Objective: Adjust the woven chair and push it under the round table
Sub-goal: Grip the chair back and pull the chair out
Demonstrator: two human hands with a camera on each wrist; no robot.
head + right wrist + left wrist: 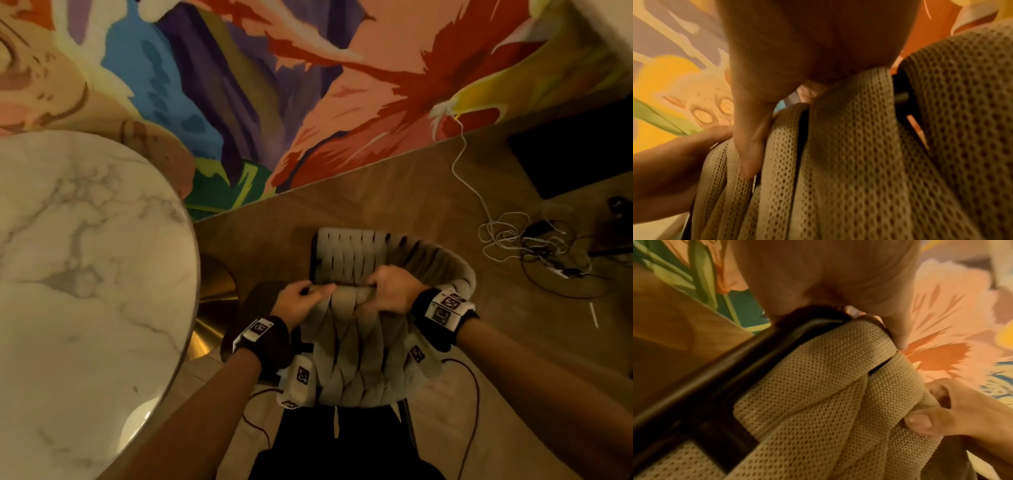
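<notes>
Both hands curl over the top rail of the chair [356,329], left hand [301,301] and right hand [394,294] side by side, gripping the woven straps (a two-handed hold suits steering it). The chair stands on the floor just right of the tabletop [85,274], seat facing the mural wall, not yet under it.

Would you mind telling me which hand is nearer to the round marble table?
Left. The left hand grips the woven chair top rail on the side facing the round table; the right hand grips it farther away.
</notes>
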